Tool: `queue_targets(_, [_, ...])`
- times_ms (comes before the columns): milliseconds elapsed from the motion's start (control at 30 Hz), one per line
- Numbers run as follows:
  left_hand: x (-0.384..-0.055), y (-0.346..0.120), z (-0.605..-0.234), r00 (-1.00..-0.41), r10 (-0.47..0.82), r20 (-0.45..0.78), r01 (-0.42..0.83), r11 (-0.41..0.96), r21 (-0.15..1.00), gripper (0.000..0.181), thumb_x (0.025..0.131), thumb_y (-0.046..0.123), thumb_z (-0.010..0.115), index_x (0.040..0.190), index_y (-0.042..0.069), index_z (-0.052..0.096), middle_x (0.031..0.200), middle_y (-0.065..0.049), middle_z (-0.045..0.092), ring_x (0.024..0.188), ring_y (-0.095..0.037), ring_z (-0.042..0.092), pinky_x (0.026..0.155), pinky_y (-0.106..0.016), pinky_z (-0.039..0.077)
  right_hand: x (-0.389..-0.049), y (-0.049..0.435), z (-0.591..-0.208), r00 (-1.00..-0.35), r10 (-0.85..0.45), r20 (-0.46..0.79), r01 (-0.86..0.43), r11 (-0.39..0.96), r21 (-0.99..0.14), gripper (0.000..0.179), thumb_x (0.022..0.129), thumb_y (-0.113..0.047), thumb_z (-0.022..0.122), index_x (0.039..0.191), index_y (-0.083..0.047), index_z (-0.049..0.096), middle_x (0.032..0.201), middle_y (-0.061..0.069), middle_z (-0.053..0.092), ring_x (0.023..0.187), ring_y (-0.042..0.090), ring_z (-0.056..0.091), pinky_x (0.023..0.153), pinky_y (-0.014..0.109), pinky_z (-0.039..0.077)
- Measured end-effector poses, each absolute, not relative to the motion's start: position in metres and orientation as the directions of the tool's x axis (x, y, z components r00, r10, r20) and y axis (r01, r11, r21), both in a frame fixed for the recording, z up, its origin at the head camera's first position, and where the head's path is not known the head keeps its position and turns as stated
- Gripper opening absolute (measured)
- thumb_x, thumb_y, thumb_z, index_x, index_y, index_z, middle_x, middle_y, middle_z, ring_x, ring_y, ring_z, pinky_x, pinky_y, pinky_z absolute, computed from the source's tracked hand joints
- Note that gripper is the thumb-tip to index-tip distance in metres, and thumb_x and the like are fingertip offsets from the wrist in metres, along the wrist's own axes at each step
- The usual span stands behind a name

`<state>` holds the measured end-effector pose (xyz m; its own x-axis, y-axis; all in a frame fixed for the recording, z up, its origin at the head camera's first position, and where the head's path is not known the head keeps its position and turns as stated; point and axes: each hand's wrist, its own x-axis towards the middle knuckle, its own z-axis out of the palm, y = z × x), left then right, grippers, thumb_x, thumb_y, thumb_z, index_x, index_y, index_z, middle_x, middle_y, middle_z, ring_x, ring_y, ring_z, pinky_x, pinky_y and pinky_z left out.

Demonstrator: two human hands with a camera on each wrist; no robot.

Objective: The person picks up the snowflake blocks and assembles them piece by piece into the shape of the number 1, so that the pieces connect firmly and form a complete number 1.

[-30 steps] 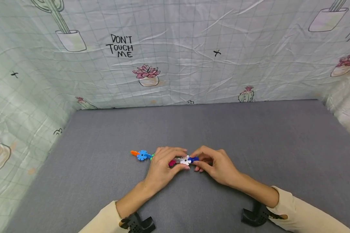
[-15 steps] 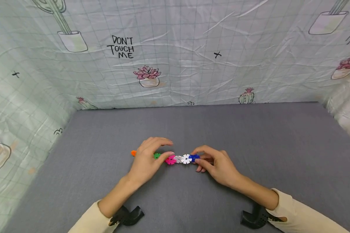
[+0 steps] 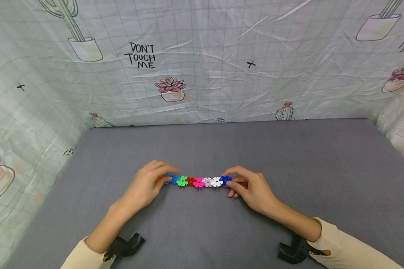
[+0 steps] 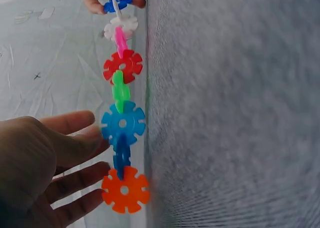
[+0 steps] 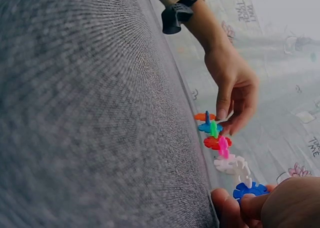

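Note:
A chain of notched, flower-shaped plastic discs (image 3: 199, 182) runs left to right between my hands, slotted into one another. Its order is orange (image 4: 125, 190), two blues, green (image 4: 120, 91), red (image 4: 123, 66), pink, two whites and dark blue (image 5: 250, 190). My right hand (image 3: 254, 188) pinches the dark blue end disc between thumb and fingers. My left hand (image 3: 146, 184) is at the other end, by the orange and blue discs, its thumb and fingers apart and loosely extended. Whether its fingertips touch the discs is hard to tell. In the left wrist view the chain looks raised off the table.
A grey cloth-covered table (image 3: 202, 231) spreads under both hands. Behind and at the sides hangs a pale curtain (image 3: 208, 59) printed with cacti and lettering. Black wrist devices (image 3: 124, 246) sit below both wrists.
My left hand has slid left along the chain, from the white and pink discs to the orange end, uncovering the middle discs. My right hand has stayed on the dark blue disc.

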<state>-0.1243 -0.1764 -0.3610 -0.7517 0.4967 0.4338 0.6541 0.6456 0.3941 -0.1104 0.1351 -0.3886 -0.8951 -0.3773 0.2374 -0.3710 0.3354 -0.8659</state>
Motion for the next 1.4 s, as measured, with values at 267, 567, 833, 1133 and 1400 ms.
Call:
queue_targets(267, [-0.129, -0.177, -0.366, -0.766, 0.521, 0.376, 0.643, 0.629, 0.438, 0.03, 0.076, -0.004, 0.077, 0.101, 0.012, 0.073, 0.092, 0.004, 0.068, 0.085, -0.012, 0.061, 0.073, -0.033, 0.05, -0.111, 0.136, -0.389, -0.902, -0.372, 0.221, -0.349, 0.325, -0.879, 0.024, 0.091, -0.003, 0.064, 0.111, -0.015, 0.064, 0.07, -0.003, 0.069, 0.057, 0.012, 0.065, 0.053, 0.029, 0.054])
queue_targets(567, [-0.124, -0.172, -0.365, -0.775, 0.514, 0.368, 0.631, 0.598, 0.494, 0.03, 0.075, 0.001, 0.08, 0.102, 0.013, 0.074, 0.091, 0.004, 0.07, 0.073, -0.008, 0.056, 0.062, -0.027, 0.047, -0.117, 0.14, -0.386, -0.915, -0.345, 0.21, -0.319, 0.296, -0.9, 0.024, 0.091, -0.006, 0.064, 0.114, -0.01, 0.064, 0.074, 0.003, 0.07, 0.058, 0.017, 0.066, 0.053, 0.031, 0.054])
queue_targets(833, [-0.116, -0.163, -0.36, -0.823, 0.491, 0.286, 0.546, 0.545, 0.636, 0.03, 0.075, -0.004, 0.078, 0.102, 0.008, 0.074, 0.088, 0.001, 0.068, 0.067, -0.005, 0.056, 0.059, -0.022, 0.05, -0.125, 0.146, -0.379, -0.916, -0.336, 0.221, -0.318, 0.268, -0.909, 0.028, 0.092, -0.005, 0.063, 0.12, -0.009, 0.065, 0.082, 0.007, 0.071, 0.062, 0.022, 0.066, 0.057, 0.034, 0.054])
queue_targets(1133, [-0.103, -0.147, -0.351, -0.891, 0.435, 0.129, 0.35, 0.478, 0.805, 0.031, 0.08, -0.004, 0.074, 0.108, 0.006, 0.072, 0.079, 0.003, 0.063, 0.064, -0.01, 0.059, 0.059, -0.025, 0.052, -0.14, 0.15, -0.364, -0.908, -0.334, 0.254, -0.344, 0.245, -0.906, 0.031, 0.093, -0.008, 0.062, 0.123, -0.013, 0.065, 0.086, 0.012, 0.068, 0.069, 0.027, 0.064, 0.062, 0.035, 0.055])
queue_targets(1400, [-0.09, -0.128, -0.349, -0.907, 0.419, -0.029, 0.124, 0.333, 0.935, 0.035, 0.081, -0.004, 0.072, 0.114, 0.005, 0.066, 0.078, -0.007, 0.062, 0.062, -0.021, 0.061, 0.059, -0.032, 0.054, -0.154, 0.149, -0.349, -0.905, -0.366, 0.215, -0.331, 0.29, -0.898, 0.03, 0.095, -0.016, 0.06, 0.125, -0.018, 0.065, 0.092, 0.009, 0.068, 0.076, 0.033, 0.063, 0.063, 0.037, 0.054])
